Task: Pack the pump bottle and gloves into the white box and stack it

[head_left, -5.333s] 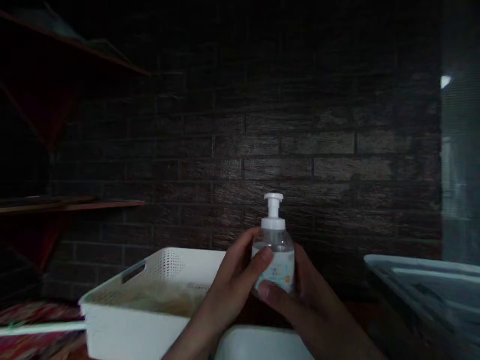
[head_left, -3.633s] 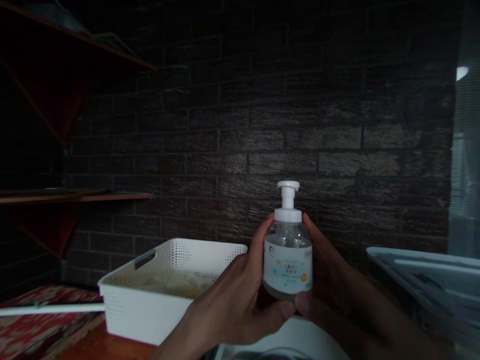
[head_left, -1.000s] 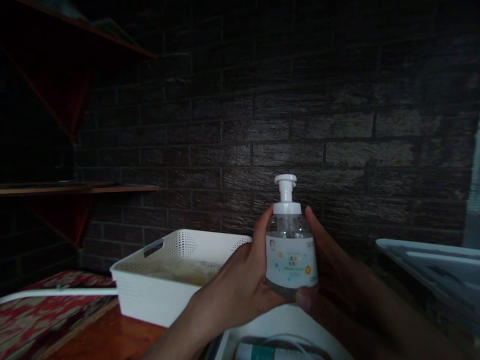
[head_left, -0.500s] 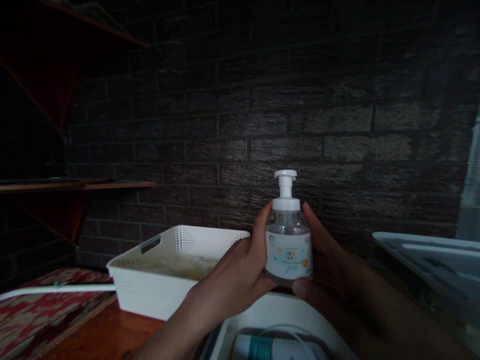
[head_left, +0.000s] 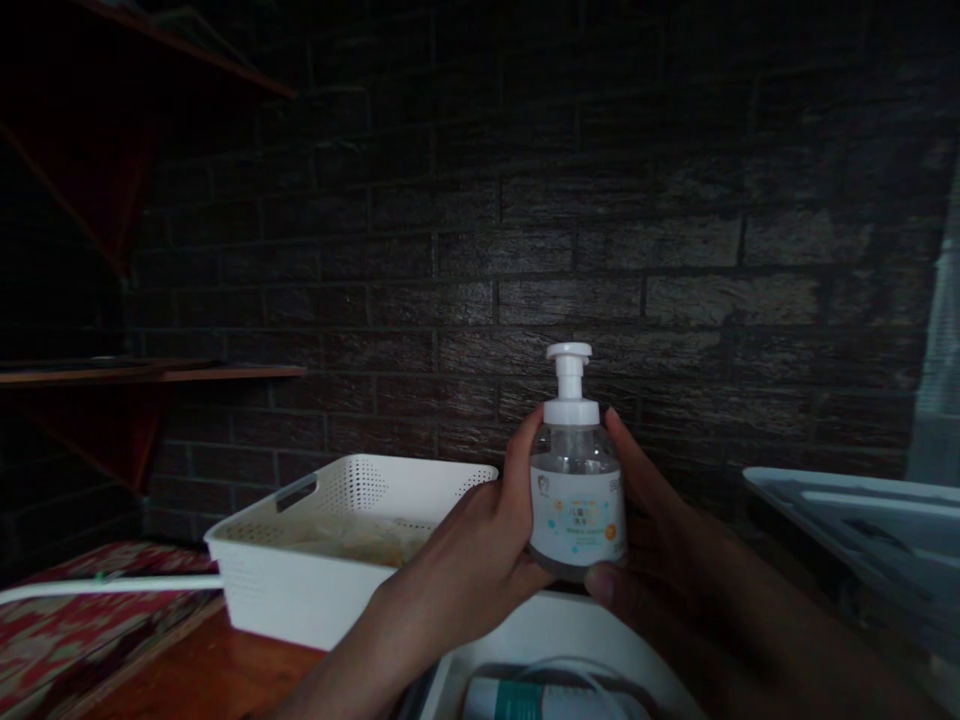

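I hold a clear pump bottle with a white pump head and a pale label upright in front of me. My left hand wraps its left side, fingers up to the collar and thumb under the base. My right hand cups the right side, thumb at the bottom edge. The bottle hovers above a white container at the bottom of the view, in which lies a teal-and-white item.
A white perforated basket with pale contents stands left on a reddish wooden surface. A patterned red cloth and a white rod lie far left. Shelves hang left, a grey lidded bin right, a dark brick wall behind.
The bottle has stayed upright in both hands. Over the last seconds it was turned so its label faces me, and the view dipped, showing more of the white container below.
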`<state>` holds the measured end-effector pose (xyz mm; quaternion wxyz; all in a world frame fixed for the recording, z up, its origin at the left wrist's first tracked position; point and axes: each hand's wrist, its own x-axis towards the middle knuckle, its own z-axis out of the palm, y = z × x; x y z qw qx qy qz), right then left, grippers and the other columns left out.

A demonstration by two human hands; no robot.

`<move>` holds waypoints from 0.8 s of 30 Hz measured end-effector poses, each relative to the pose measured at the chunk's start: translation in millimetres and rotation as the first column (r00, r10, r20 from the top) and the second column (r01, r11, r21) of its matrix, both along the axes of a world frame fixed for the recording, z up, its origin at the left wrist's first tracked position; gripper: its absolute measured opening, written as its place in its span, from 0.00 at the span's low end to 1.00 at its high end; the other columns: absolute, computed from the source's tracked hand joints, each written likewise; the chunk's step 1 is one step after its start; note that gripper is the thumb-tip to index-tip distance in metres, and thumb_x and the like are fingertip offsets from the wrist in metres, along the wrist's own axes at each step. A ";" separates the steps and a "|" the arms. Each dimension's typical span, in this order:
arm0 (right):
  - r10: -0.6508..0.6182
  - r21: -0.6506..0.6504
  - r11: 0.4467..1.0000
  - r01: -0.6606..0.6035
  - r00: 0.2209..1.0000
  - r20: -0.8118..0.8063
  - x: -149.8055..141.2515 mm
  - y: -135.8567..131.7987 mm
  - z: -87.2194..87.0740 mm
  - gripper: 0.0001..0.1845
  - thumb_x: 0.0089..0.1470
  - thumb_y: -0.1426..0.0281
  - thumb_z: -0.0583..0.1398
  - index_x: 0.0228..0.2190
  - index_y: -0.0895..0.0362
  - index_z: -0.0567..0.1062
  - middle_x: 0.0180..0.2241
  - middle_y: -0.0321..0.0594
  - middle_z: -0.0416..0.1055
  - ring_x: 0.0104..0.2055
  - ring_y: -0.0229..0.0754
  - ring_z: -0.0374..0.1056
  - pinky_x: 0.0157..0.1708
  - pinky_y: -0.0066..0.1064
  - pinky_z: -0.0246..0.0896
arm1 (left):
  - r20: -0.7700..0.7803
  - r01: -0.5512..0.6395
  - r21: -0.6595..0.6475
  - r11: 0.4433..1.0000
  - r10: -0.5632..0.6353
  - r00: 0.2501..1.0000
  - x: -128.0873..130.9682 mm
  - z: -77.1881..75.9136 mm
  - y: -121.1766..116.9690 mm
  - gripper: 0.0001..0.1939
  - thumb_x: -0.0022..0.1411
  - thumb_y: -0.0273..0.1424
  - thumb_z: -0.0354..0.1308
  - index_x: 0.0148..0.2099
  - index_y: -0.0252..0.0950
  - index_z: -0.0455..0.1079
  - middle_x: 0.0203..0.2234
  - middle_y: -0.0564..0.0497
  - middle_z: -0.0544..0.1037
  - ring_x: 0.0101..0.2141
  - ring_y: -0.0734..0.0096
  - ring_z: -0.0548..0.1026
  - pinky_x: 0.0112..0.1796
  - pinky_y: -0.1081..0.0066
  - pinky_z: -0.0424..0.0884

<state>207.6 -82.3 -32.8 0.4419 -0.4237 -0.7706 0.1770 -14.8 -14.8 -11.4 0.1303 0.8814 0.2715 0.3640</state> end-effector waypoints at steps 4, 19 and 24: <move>-0.004 0.029 1.000 0.003 1.000 0.023 0.0 0.4 0.7 0.46 0.64 0.55 0.60 0.70 0.29 0.38 0.72 0.28 0.50 0.68 0.53 0.60 0.57 0.44 0.67 | 0.002 0.003 -0.002 1.000 -0.003 1.000 0.1 -0.5 0.2 0.56 0.63 0.28 0.63 0.74 0.47 0.22 0.60 0.37 0.73 0.50 0.48 0.79 0.46 0.53 0.76; 0.041 -0.030 0.999 -0.042 0.999 -0.031 -3.6 -5.3 6.0 0.45 0.65 0.58 0.60 0.70 0.29 0.38 0.73 0.28 0.47 0.69 0.52 0.57 0.60 0.42 0.64 | 0.015 0.002 -0.032 1.000 -0.001 1.000 0.9 -1.4 -0.8 0.55 0.63 0.28 0.63 0.75 0.47 0.23 0.57 0.38 0.75 0.50 0.47 0.78 0.46 0.53 0.75; 0.015 -0.031 0.999 -0.015 1.000 -0.001 -2.8 -5.0 5.9 0.44 0.66 0.56 0.59 0.71 0.31 0.38 0.73 0.29 0.47 0.69 0.52 0.58 0.61 0.43 0.64 | 0.009 -0.006 -0.041 0.999 0.006 1.000 0.6 -2.0 -0.4 0.56 0.63 0.29 0.63 0.75 0.48 0.22 0.61 0.38 0.71 0.54 0.46 0.76 0.48 0.54 0.74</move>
